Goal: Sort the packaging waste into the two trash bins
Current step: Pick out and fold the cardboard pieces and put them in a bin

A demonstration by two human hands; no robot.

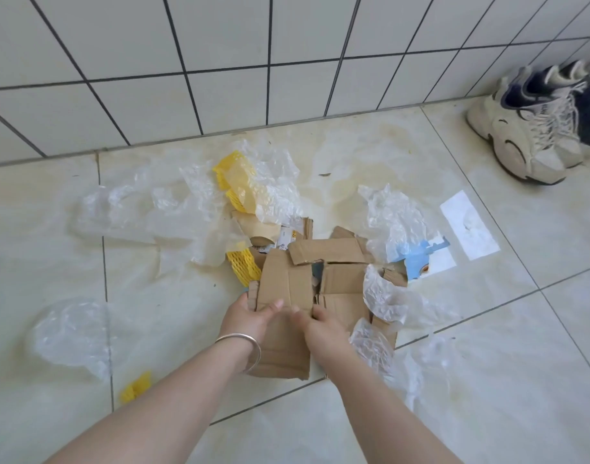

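Both hands gripped the flattened brown cardboard box piece (283, 316) lying on the tiled floor amid crumpled clear plastic film (273, 189). Left hand (250, 318) curled round its left edge; right hand (320, 329) pinched its centre seam. Its long axis ran away from the person, toward the wall; no bins in view.

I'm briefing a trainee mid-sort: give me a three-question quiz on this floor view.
1. True or false: both hands grip the flattened cardboard.
2. Which wrist wears the metal bracelet: A left, B right, C neither?
3. Fill in: the yellow foam netting near the wall lies partly under clear ____.

Key
1. True: the left hand and right hand both hold its near edge.
2. A.
3. Plastic film. No trash bin shows in this view; the sneakers stand by the wall.
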